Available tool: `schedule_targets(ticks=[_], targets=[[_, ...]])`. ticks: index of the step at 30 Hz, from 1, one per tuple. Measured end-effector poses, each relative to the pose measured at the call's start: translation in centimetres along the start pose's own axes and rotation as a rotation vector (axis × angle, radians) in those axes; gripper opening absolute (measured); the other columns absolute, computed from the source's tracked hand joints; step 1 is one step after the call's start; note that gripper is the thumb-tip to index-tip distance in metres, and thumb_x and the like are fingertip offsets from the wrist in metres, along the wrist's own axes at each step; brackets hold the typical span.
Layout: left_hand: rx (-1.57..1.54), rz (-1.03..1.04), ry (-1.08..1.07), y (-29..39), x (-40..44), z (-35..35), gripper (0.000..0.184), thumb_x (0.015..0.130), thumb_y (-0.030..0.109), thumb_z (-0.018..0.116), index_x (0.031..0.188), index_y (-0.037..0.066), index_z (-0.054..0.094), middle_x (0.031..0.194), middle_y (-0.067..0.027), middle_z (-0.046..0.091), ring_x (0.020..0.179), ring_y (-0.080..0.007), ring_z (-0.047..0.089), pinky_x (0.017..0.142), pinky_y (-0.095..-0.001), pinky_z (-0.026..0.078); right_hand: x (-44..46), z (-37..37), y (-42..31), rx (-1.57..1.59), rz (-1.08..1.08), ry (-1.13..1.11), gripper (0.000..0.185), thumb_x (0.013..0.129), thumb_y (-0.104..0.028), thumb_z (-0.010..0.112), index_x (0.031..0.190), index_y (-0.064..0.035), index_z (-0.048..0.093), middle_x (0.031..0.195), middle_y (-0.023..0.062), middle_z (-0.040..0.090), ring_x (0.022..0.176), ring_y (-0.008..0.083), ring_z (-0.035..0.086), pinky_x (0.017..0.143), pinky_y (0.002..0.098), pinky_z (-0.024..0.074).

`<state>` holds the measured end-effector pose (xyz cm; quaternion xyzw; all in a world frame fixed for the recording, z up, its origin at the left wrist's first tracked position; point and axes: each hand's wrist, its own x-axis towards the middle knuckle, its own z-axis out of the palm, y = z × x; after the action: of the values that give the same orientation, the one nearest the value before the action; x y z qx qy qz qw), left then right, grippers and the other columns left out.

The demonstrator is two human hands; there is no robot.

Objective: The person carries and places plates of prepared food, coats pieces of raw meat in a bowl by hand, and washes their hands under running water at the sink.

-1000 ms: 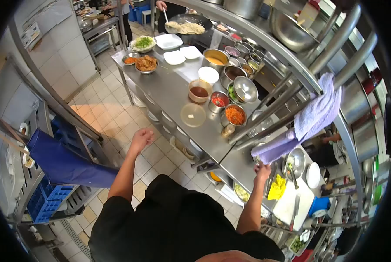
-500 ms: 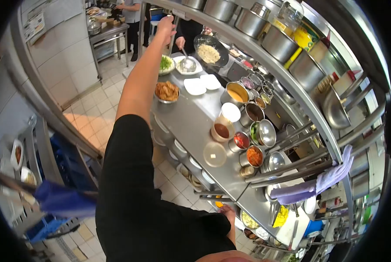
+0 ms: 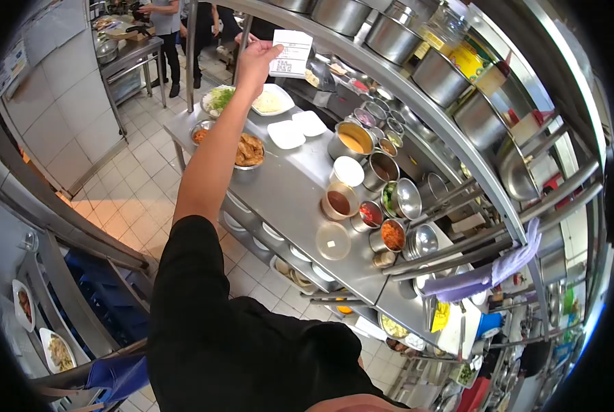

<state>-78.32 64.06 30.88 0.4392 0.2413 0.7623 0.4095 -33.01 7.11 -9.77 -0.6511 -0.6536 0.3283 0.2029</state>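
My left hand [image 3: 255, 67] is raised at the far end of the counter, its thumb and fingers pinching a printed paper slip [image 3: 293, 60] by its left edge. Below the slip stands a white dish [image 3: 284, 92] heaped with pale food. Two white plates [image 3: 286, 135] sit nearer, and my forearm passes over a metal bowl of browned, fried-looking pieces [image 3: 250, 150]. A bowl of shredded greens [image 3: 217, 100] lies left of my wrist. My right hand is out of sight behind my body.
Pots and tubs of sauces and cut vegetables [image 3: 353, 139] line the steel counter [image 3: 279, 196]. An overhead shelf [image 3: 451, 127] holds metal pots, with a purple cloth [image 3: 489, 275] on its rails. Other people [image 3: 163, 31] stand at the back. A blue cloth [image 3: 114, 378] hangs lower left.
My left hand, bare before, now holds the paper slip. A co-worker's wok and ladle have left the white dish, which now holds a heap of pale food. My right hand has gone from view.
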Motion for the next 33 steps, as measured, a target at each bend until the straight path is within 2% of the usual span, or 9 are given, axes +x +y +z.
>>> schedule_targets(ticks=[1,2,5,7,17,18,20,30,33], targets=[[0.001,-0.018,-0.014,0.2,-1.1,0.8,0.016,0.082,0.011,0.069,0.088,0.0,0.06,0.08,-0.0034,0.064,0.071,-0.0079,0.057,0.065,-0.0213,0.044,0.1,0.2,-0.4,-0.154,0.061,-0.014,0.03,0.082,-0.022,0.065,0.104,-0.0019,0.065,0.099,0.0136,0.066,0.095,0.0261,0.063,0.086,0.0298,0.0481],[0.005,-0.037,-0.03,0.2,-2.2,1.7,0.016,0.082,0.011,0.069,0.087,0.0,0.059,0.08,-0.0036,0.064,0.071,-0.0078,0.057,0.065,-0.0212,0.044,-0.5,-0.1,-0.7,-0.012,0.206,-0.023,0.033,0.082,-0.022,0.065,0.107,-0.0008,0.063,0.1,0.0143,0.066,0.093,0.0266,0.063,0.083,0.0326,0.05],[-0.027,-0.022,-0.11,-0.2,-5.8,4.9,0.016,0.082,0.011,0.069,0.086,0.0,0.059,0.08,-0.0039,0.064,0.071,-0.0073,0.056,0.065,-0.0218,0.045,-0.1,0.6,0.6,0.918,0.78,0.112,0.036,0.083,-0.021,0.065,0.112,-0.0003,0.058,0.101,0.0143,0.064,0.087,0.0255,0.063,0.076,0.0352,0.0513],[-0.006,-0.031,-0.159,-0.2,-8.3,7.5,0.015,0.083,0.01,0.068,0.086,0.0,0.058,0.079,-0.004,0.064,0.07,-0.0071,0.056,0.064,-0.022,0.045,-1.2,-4.5,-11.4,0.836,0.669,0.145,0.038,0.085,-0.021,0.063,0.115,-0.0006,0.053,0.098,0.0129,0.062,0.08,0.0231,0.062,0.072,0.0346,0.0506],[-0.039,-0.082,-0.355,-2.1,-19.7,23.2,0.01,0.084,0.008,0.066,0.082,0.002,0.057,0.077,-0.0024,0.063,0.068,-0.0054,0.055,0.063,-0.0206,0.044,-15.4,-2.3,-1.9,0.904,0.847,0.298,0.033,0.088,-0.019,0.06,0.115,-0.0018,0.052,0.094,0.009,0.06,0.077,0.0227,0.062,0.064,0.0357,0.0525],[-0.116,-0.109,-0.377,-1.5,-21.3,25.0,0.01,0.084,0.008,0.066,0.082,0.002,0.058,0.076,-0.0011,0.062,0.067,-0.005,0.054,0.061,-0.0202,0.043,-17.0,-1.8,-0.6,1.054,0.929,0.351,0.033,0.088,-0.019,0.059,0.115,-0.002,0.051,0.093,0.0086,0.06,0.076,0.0222,0.062,0.063,0.0352,0.0522],[-0.098,-0.118,-0.409,-2.0,-23.4,27.9,0.008,0.085,0.008,0.064,0.084,0.003,0.058,0.078,-0.0004,0.062,0.07,-0.0053,0.054,0.064,-0.0204,0.043,-21.2,-0.7,1.8,0.965,0.845,0.337,0.032,0.088,-0.018,0.058,0.116,-0.002,0.051,0.093,0.0082,0.059,0.076,0.022,0.061,0.063,0.0348,0.0521],[-0.199,-0.101,-0.459,-2.0,-34.4,36.0,0.011,0.085,0.008,0.065,0.085,0.001,0.057,0.074,0.0003,0.061,0.064,-0.003,0.051,0.057,-0.0178,0.04,-33.0,-1.4,0.9,1.192,1.116,0.63,0.027,0.087,-0.013,0.055,0.111,0.0008,0.054,0.089,0.0108,0.059,0.071,0.0212,0.06,0.06,0.0337,0.0515],[-0.078,-0.086,-0.527,-0.9,-35.8,37.4,0.009,0.087,0.008,0.063,0.088,0.004,0.055,0.078,0.0011,0.06,0.07,-0.0033,0.052,0.064,-0.0181,0.041,-34.7,-1.4,1.3,1.152,1.131,0.631,0.026,0.087,-0.013,0.055,0.11,0.0002,0.055,0.089,0.0107,0.059,0.07,0.0214,0.06,0.059,0.0332,0.0513]])
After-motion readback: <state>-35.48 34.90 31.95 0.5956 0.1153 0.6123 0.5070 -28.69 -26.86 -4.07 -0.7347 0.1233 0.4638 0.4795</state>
